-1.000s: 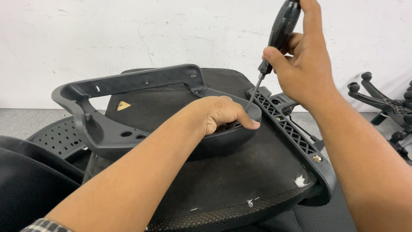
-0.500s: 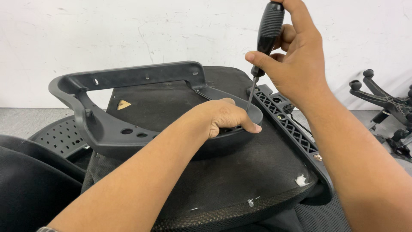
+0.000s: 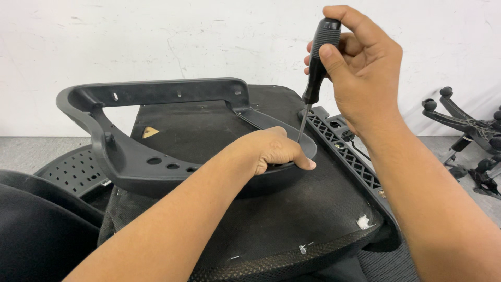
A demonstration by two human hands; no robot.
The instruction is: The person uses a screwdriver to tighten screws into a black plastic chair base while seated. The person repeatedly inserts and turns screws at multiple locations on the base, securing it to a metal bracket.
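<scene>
A black plastic chair armrest frame (image 3: 125, 130) lies on the upturned black seat base (image 3: 292, 219). My left hand (image 3: 271, 151) presses down on the frame's near right end, fingers curled over its rim. A black-handled screwdriver (image 3: 318, 57) stands almost upright in my right hand (image 3: 360, 68), which is closed around the handle. The metal shaft points down to the frame's rim just behind my left fingers; the tip is hidden there.
A ribbed black plastic strip (image 3: 349, 156) runs along the seat's right edge. A black chair wheel base (image 3: 469, 125) lies on the grey floor at right. A perforated black part (image 3: 73, 169) sits at left, dark fabric at lower left. A white wall stands behind.
My right hand has shifted left and tipped the screwdriver more upright, with its shaft now over the frame's rim. My left hand has stayed pressed on the frame.
</scene>
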